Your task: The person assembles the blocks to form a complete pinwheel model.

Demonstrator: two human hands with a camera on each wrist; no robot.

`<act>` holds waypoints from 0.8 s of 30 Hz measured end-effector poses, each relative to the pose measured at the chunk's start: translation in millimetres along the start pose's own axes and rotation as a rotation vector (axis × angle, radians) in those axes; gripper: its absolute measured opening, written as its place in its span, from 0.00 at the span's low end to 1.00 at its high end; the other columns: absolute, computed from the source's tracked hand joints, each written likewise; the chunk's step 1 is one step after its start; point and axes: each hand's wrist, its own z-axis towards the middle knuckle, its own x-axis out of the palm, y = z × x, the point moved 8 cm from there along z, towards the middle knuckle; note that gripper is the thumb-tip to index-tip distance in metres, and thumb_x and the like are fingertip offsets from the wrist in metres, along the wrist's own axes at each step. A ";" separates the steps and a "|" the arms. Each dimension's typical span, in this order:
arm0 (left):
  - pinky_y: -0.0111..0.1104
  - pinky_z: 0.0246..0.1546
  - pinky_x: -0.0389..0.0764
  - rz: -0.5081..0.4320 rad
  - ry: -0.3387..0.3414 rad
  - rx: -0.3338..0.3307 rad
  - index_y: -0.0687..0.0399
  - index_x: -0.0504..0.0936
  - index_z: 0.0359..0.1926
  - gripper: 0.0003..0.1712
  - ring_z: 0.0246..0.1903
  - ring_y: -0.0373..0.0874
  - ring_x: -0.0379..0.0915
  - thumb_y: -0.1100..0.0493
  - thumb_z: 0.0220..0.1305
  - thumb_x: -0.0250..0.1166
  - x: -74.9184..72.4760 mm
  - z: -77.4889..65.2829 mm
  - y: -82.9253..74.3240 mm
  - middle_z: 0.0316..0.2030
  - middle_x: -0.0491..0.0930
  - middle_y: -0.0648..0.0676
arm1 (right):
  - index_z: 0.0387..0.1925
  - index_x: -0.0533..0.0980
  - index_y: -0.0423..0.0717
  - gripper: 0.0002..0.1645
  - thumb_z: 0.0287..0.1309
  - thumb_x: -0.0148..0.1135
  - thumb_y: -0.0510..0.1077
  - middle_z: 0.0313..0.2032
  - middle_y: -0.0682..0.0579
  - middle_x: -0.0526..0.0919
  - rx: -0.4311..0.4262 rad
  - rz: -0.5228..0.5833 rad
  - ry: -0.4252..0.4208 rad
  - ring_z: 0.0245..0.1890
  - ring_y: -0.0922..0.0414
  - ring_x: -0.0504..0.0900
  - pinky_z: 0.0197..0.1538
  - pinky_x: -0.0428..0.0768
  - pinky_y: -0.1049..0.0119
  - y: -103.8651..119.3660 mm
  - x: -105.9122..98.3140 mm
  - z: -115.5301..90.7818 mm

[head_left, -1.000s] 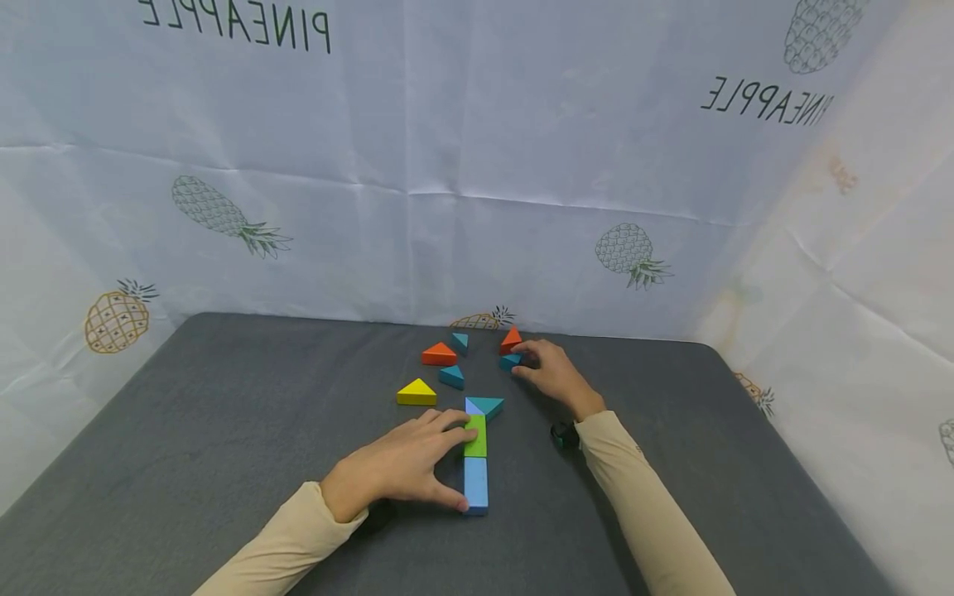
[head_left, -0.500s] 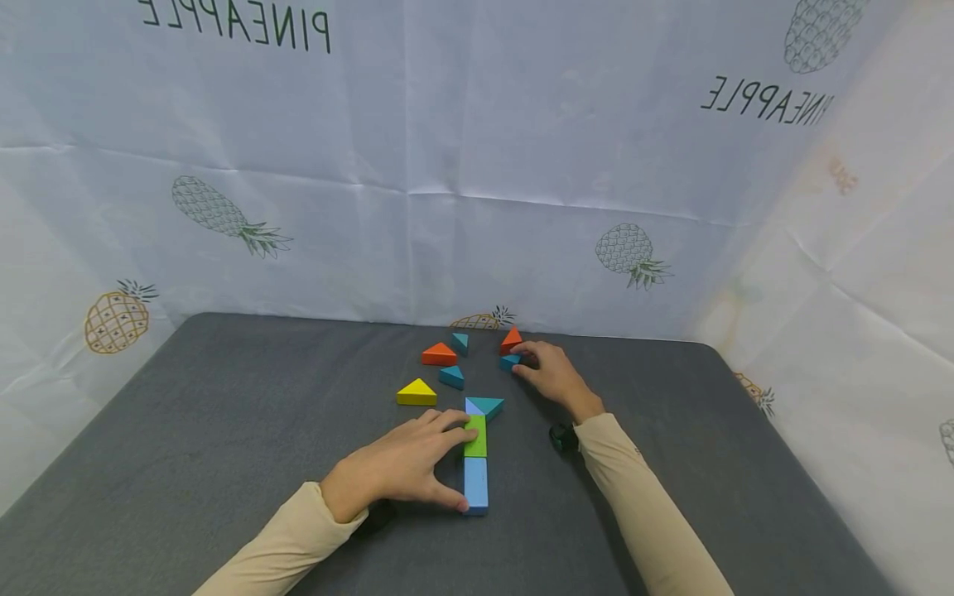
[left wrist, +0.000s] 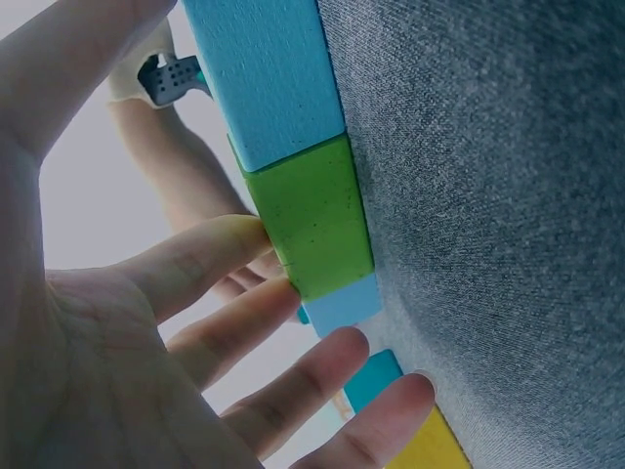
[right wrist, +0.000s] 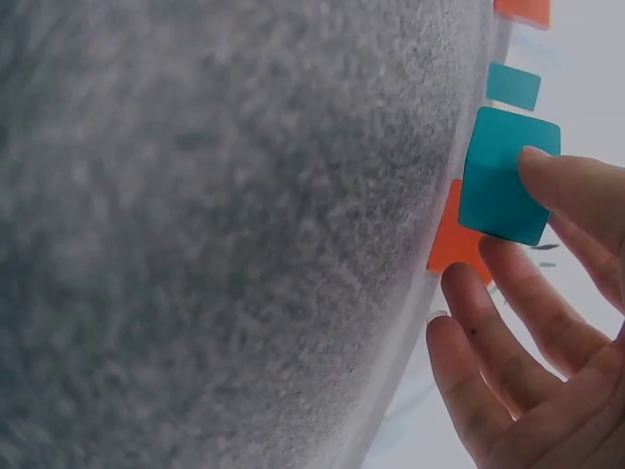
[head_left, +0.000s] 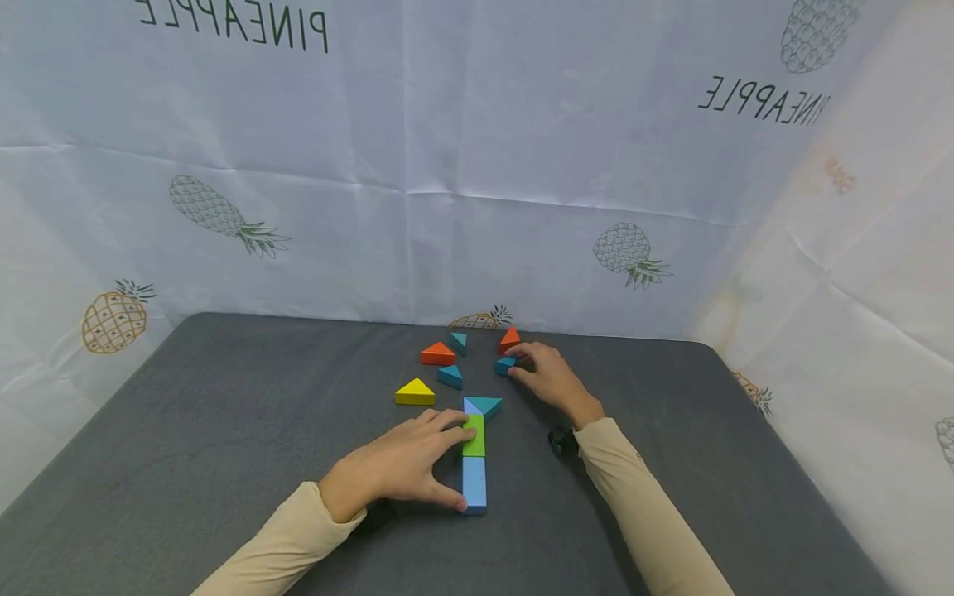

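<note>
My left hand [head_left: 398, 459] lies beside a row of wooden blocks, its fingers spread. Fingertips touch the green block [head_left: 474, 437], and the thumb is at the near end of the light blue rectangular block [head_left: 474, 484]. At the row's far end sit a light blue triangular block [head_left: 471, 406] and a teal triangular block [head_left: 488, 406]. My right hand [head_left: 550, 374] pinches a blue-teal triangular block [right wrist: 498, 166] between thumb and fingers, the thumb on its face in the right wrist view. Just behind it stands an orange-red triangular block [head_left: 509, 338].
Left of the right hand lie another orange-red triangular block [head_left: 437, 354], two teal ones, one nearer [head_left: 450, 377] and a smaller one farther back [head_left: 458, 342], and a yellow triangular block [head_left: 414, 392]. A pineapple-print curtain [head_left: 447, 165] hangs behind the dark grey table [head_left: 186, 455].
My right hand has shifted the pinched triangular block slightly left and nearer, leaving a little more of the orange-red block behind it. The left hand stays in place.
</note>
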 end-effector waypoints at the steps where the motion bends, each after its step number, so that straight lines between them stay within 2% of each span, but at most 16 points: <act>1: 0.48 0.63 0.72 0.001 0.003 -0.003 0.46 0.69 0.71 0.50 0.65 0.50 0.64 0.30 0.50 0.71 0.3 0.1 0.4 0.71 0.63 0.52 | 0.58 0.77 0.44 0.20 0.66 0.63 0.42 0.57 0.42 0.79 -0.009 -0.003 0.000 0.55 0.46 0.80 0.57 0.79 0.50 1.0 0.2 0.0; 10: 0.48 0.63 0.72 -0.003 0.004 -0.005 0.46 0.69 0.71 0.50 0.65 0.50 0.64 0.30 0.51 0.71 0.7 -0.6 0.6 0.71 0.62 0.52 | 0.58 0.78 0.46 0.20 0.65 0.64 0.43 0.57 0.44 0.79 -0.014 0.010 0.012 0.56 0.46 0.79 0.59 0.78 0.50 6.8 4.2 -1.5; 24: 0.48 0.63 0.72 -0.004 0.014 -0.011 0.46 0.69 0.71 0.51 0.65 0.50 0.64 0.29 0.51 0.71 0.8 0.6 1.7 0.71 0.63 0.52 | 0.57 0.78 0.45 0.20 0.65 0.64 0.42 0.57 0.45 0.80 -0.068 0.000 0.013 0.56 0.47 0.80 0.58 0.78 0.50 17.5 11.4 -1.6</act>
